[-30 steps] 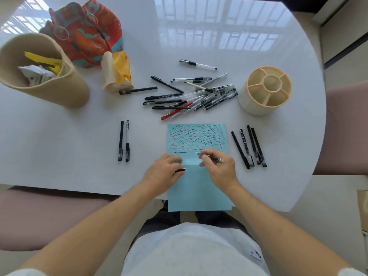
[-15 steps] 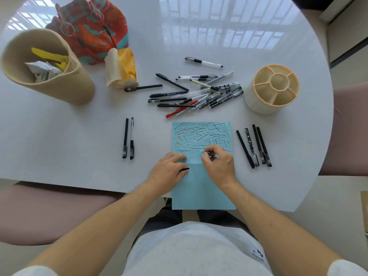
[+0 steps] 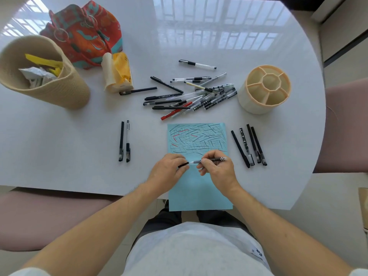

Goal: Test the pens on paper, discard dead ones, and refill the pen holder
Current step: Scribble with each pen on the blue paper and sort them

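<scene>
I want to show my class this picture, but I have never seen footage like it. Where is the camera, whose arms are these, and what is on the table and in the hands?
There is no machine here: the camera sits on a person's head, looking down at their own arms. On the white table lies a blue paper covered with test strokes. Behind it is a pile of pens, with an empty holder to the right and a bin to the left. Two pens lie left of the paper, four pens right of it. The right hand holds a pen; the left hand holds its black cap.
</scene>
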